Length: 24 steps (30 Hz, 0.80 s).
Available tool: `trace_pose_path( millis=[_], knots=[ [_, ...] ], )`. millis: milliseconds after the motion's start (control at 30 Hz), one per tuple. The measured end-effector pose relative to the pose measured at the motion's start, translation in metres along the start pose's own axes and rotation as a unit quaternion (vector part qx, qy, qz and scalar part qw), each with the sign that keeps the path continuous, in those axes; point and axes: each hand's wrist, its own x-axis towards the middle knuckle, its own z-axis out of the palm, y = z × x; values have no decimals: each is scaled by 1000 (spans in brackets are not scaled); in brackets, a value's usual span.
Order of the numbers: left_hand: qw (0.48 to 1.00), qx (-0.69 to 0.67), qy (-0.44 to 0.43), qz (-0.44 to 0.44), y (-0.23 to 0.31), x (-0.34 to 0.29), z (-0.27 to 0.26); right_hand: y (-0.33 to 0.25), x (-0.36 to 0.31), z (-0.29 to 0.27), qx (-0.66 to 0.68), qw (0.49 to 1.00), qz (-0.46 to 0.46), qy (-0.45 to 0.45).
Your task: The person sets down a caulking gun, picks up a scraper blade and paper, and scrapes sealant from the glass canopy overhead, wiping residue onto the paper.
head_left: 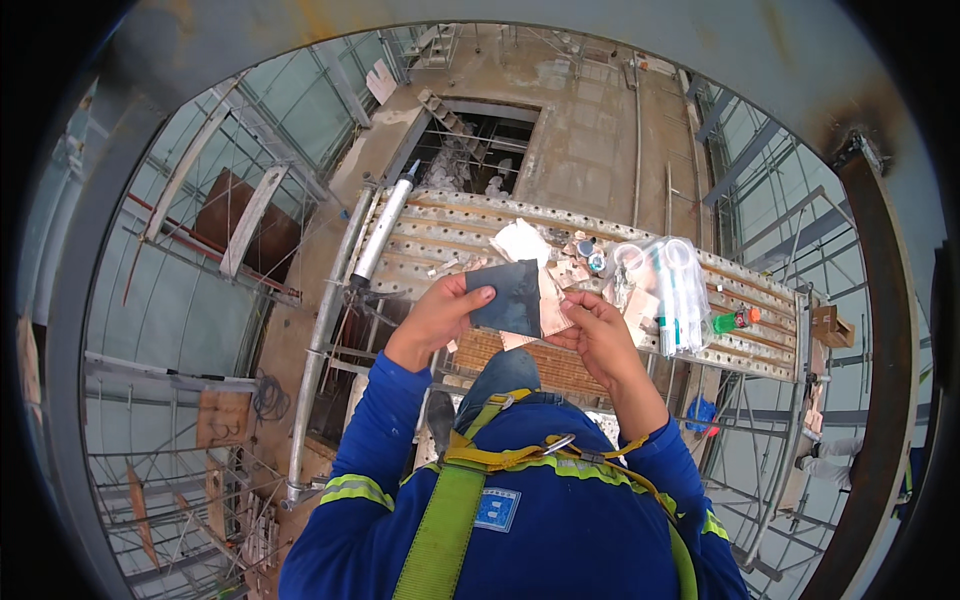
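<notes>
My left hand grips a dark grey, flat square sheet by its left edge, thumb on top. My right hand pinches a thin pinkish-beige piece of paper or card between thumb and fingers. The beige piece sits against the sheet's right edge, and part of it passes behind. Whether the two are joined I cannot tell. Both hands are above the near edge of a perforated metal scaffold platform. Just beyond them lie a crumpled white rag or paper, torn beige scraps and small round containers.
A caulking gun lies along the platform's left end. To the right are clear plastic-wrapped tubes and a green bottle with a red cap. Past the platform, the floor has a rectangular opening. Scaffold poles and steel beams surround me.
</notes>
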Motion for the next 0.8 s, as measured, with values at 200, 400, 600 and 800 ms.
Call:
trace_pose_path(
  millis=[200,400,600,800],
  knots=[
    [983,176,-41,-22,6,13,2,-5,-9,-8,50,996,67,-24],
    [974,212,-68,-43,0,19,12,-2,-20,-20,121,988,82,-53],
    [937,333,-85,-62,-3,19,5,8,-29,-23,176,976,115,-56],
    [917,374,-110,-86,0,20,0,13,-35,-22,206,968,129,-65]
  ],
)
